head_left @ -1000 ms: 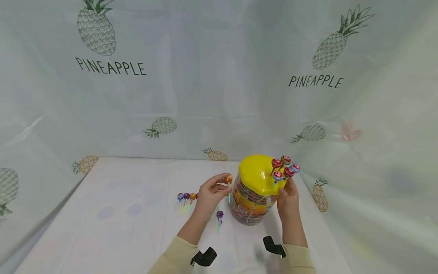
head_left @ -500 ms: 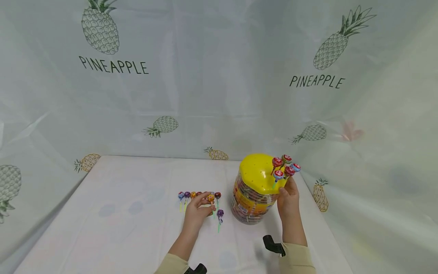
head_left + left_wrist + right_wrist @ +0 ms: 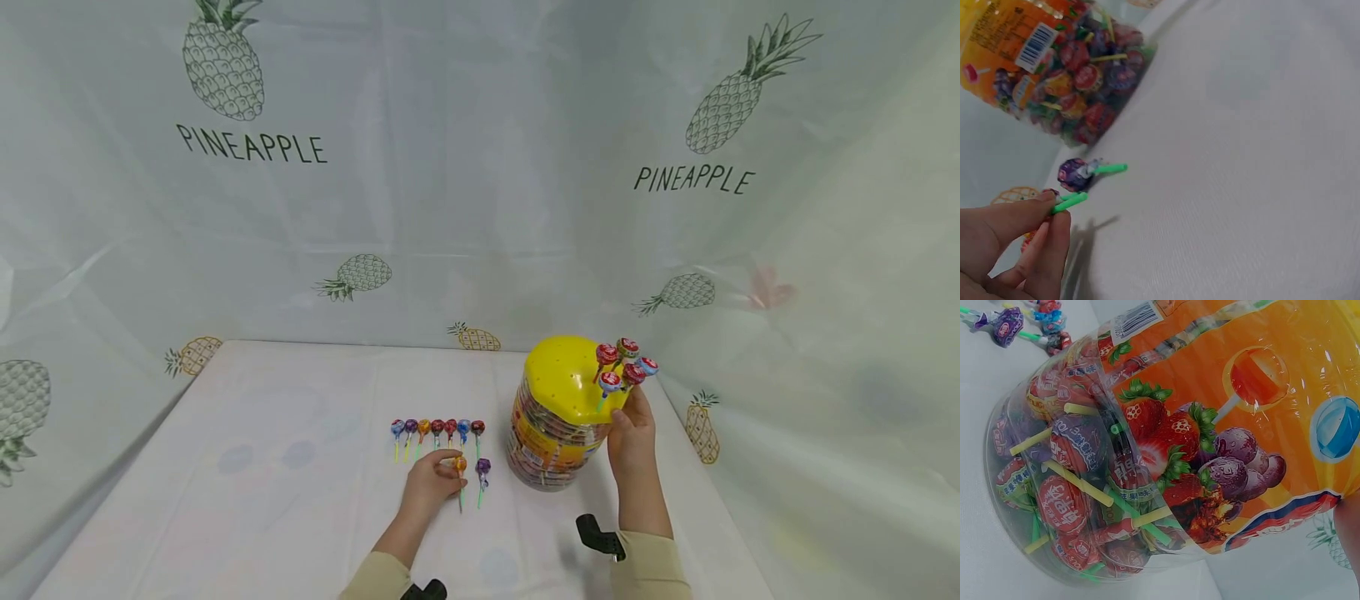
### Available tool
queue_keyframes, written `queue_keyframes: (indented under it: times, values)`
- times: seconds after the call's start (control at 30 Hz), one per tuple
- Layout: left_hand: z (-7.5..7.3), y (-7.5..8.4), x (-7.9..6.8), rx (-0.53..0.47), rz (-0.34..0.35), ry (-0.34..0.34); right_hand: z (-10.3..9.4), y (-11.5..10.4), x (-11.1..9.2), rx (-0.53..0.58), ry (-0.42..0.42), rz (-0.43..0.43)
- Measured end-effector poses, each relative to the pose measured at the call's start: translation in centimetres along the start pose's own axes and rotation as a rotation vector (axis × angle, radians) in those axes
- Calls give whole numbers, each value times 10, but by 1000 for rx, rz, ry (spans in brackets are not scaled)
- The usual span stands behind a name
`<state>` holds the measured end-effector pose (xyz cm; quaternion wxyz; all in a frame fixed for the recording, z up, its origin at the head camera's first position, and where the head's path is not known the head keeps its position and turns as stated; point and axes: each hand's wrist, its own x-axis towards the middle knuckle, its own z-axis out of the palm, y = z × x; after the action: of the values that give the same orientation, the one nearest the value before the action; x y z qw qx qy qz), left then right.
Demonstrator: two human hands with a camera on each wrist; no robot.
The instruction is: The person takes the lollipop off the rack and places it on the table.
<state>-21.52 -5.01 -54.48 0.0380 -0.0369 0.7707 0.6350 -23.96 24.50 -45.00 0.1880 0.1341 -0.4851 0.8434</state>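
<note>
My left hand (image 3: 431, 487) pinches an orange-wrapped lollipop (image 3: 461, 465) by its green stick, low over the table, just left of a purple lollipop (image 3: 483, 468). In the left wrist view its green stick (image 3: 1070, 202) pokes out between thumb and fingers. Up by the yellow lid (image 3: 558, 375) of a big clear candy jar (image 3: 1054, 512), my right hand (image 3: 632, 437) grips the rim from the right side. Several lollipops (image 3: 609, 382) stand upright in the lid's right part. Wrapped lollipops fill the jar behind an orange label (image 3: 1210, 425).
Behind the left hand, a row of several lollipops (image 3: 437, 427) lies on the white-covered table (image 3: 300, 517), sticks toward me. A pineapple-print curtain (image 3: 480, 167) hangs at the back and right side.
My left hand has carried the orange lollipop from beside the jar leftward and down, to just in front of the row. The right hand stays at the lid.
</note>
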Motion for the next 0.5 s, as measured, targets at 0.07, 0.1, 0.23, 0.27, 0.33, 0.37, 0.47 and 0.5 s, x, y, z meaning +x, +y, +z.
queue_keyframes:
  times: [0.07, 0.1, 0.23, 0.27, 0.33, 0.37, 0.47, 0.5]
  values:
    - [0, -2, 2, 55, 22, -6, 0, 0, 0, 6, -5, -1]
    - [0, -3, 3, 88, 36, -12, 0, 0, 0, 9, -7, -2]
    - [2, -6, 8, 179, 69, -41, 0, -1, 0, 19, -2, 3]
    - [2, -6, 9, 201, 80, -48, 0, -1, 0, 16, 3, 8]
    - [3, -7, 11, 241, 102, -60, 1, -2, -1, 7, 14, 19]
    - [3, -8, 11, 260, 111, -62, 1, -3, -1, 0, 20, 24]
    - [5, -8, 13, 314, 133, -69, 2, -3, -2, -20, 41, 45]
    - [5, -8, 13, 330, 137, -71, 2, -4, -2, -26, 49, 50]
